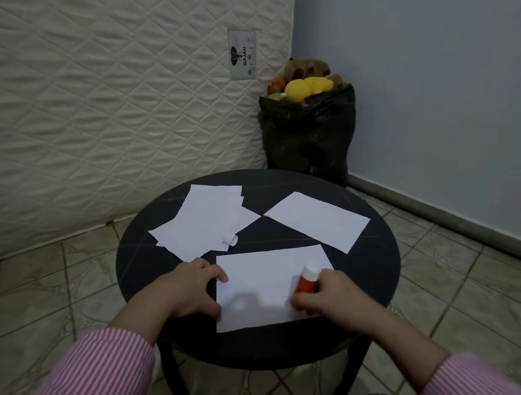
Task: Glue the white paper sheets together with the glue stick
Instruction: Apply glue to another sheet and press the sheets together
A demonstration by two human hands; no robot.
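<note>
A white paper sheet (260,284) lies flat at the near edge of a round black table (373,257). My left hand (188,288) rests on the sheet's left edge, fingers spread, pressing it down. My right hand (329,298) grips a red glue stick (306,279) with a white tip, tilted over the sheet's right side. The stick's white cap (230,240) lies on its side by a loose pile of white sheets (205,222) at the back left. Another single white sheet (317,221) lies at the back right.
A quilted mattress (106,116) leans upright behind the table. A black bag (308,134) full of soft toys stands in the corner against the blue-grey wall. Tiled floor surrounds the table.
</note>
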